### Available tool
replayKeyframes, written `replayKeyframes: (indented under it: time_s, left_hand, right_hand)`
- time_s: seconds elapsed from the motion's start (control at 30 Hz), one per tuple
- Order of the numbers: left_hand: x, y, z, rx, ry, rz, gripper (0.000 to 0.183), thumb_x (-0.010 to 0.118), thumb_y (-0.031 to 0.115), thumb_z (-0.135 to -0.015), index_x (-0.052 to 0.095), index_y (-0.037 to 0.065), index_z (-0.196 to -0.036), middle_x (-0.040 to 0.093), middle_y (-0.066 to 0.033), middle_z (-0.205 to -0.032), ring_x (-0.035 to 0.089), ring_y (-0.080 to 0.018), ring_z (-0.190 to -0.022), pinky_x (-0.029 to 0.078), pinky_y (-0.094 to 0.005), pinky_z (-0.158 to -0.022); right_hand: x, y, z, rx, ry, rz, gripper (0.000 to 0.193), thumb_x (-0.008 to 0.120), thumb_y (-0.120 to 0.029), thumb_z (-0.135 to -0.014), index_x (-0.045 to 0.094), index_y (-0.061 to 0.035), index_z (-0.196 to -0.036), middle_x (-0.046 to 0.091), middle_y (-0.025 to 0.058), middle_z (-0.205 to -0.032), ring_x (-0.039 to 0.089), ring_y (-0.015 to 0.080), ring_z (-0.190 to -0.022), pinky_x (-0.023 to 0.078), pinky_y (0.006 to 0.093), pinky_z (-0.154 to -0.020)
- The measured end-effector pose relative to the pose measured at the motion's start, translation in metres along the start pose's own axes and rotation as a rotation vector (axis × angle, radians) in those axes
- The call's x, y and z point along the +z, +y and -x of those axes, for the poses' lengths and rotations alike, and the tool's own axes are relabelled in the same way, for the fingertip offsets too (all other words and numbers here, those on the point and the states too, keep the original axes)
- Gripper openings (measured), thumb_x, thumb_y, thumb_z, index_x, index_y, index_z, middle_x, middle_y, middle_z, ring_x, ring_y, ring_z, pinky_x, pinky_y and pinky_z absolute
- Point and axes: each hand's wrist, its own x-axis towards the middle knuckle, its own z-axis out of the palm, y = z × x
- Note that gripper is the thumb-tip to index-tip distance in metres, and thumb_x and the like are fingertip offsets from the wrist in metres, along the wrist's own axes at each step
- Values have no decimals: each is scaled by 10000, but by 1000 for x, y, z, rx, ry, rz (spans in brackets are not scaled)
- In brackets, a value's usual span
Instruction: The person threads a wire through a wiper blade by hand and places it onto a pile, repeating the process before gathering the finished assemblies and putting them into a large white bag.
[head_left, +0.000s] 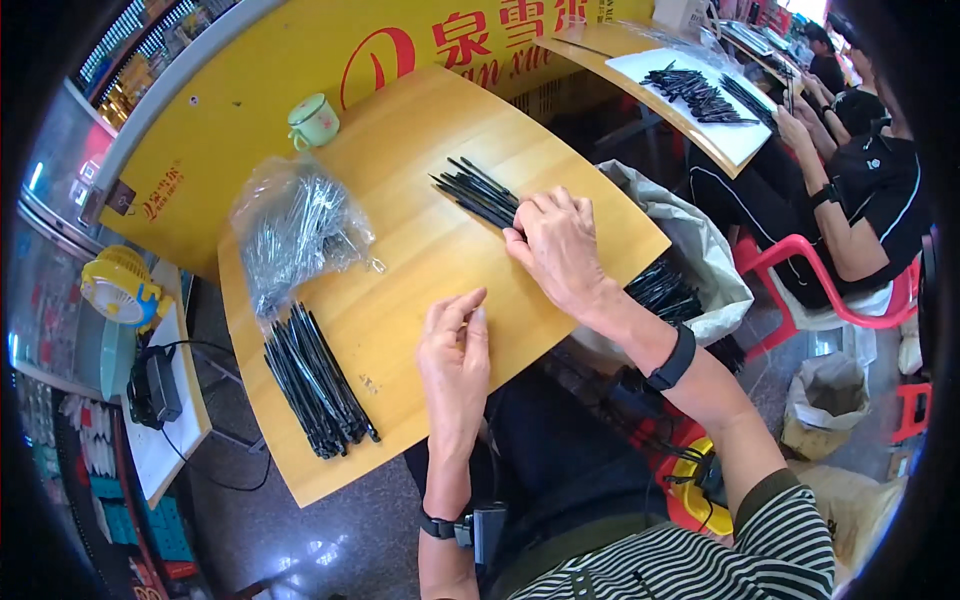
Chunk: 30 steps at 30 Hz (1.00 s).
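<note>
My right hand (560, 245) lies palm down on a loose heap of thin black sticks (475, 190) at the far right of the wooden tabletop (420, 270), fingers curled over their near ends. My left hand (455, 350) rests near the table's front edge with fingers close together and nothing visible in it. A tidy bundle of the same black sticks (315, 380) lies at the table's left front. A clear plastic bag of thin shiny parts (290, 225) sits behind that bundle.
A green mug (313, 120) stands at the table's far corner. A white sack (690, 260) with more black sticks sits to the right of the table. Other people sit at a second table (690, 90) at the back right. A yellow fan (120, 285) stands at the left.
</note>
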Motion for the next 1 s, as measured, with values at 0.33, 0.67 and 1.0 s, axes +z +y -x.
replayKeyframes:
  time_s: [0.33,0.67,1.0]
  left_hand:
    - [33,-9,-20,-389,-215,837,393,479,103,-905,406,-90,-1240,549,-163,-1132,587,-194,-954,479,-283,-839]
    - [28,-5,-26,-413,-243,1178,384,472,81,-898,403,-78,-1241,520,-187,-1178,548,-213,-1052,457,-295,-913]
    - [12,-14,-19,-347,-107,1104,317,502,98,-904,499,-22,-1197,570,-19,-897,510,-81,-724,445,-199,-666]
  right_hand:
    - [-20,5,7,163,34,-471,160,608,-184,-781,573,-34,-741,594,89,-820,505,275,-877,368,410,-797]
    - [-41,-9,19,176,-5,-538,117,591,-111,-808,545,-4,-796,547,133,-821,544,285,-739,432,371,-644]
    - [-25,-34,16,433,-291,-1224,199,577,-159,-863,575,39,-882,600,66,-770,533,82,-634,434,244,-564]
